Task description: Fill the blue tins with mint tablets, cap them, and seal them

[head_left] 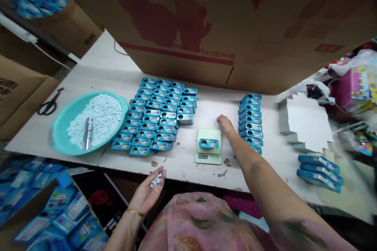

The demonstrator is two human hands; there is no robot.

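Observation:
My left hand (pixel 149 190), palm up and cupped at the table's front edge, holds several small pale-blue candies (pixel 155 180). My right hand (pixel 225 122) is just behind a small kitchen scale (pixel 208 158), its fingers drawn together; whatever they hold, if anything, is too small to make out. On the scale's plate lies one blue printed box (pixel 209 143) with a round hole at its end. To the left, many such boxes (pixel 151 113) stand in rows. A turquoise basin (pixel 59 133) holds a heap of pale candies (pixel 97 115) with a metal scoop (pixel 86 133) in it.
Right of the scale is a column of blue boxes (pixel 249 119), then a white card stack (pixel 308 121) and more boxes (pixel 319 168). A big carton (pixel 182 60) stands at the back. Black scissors (pixel 48 106) lie far left. An open carton (pixel 23 204) of blue boxes sits below left.

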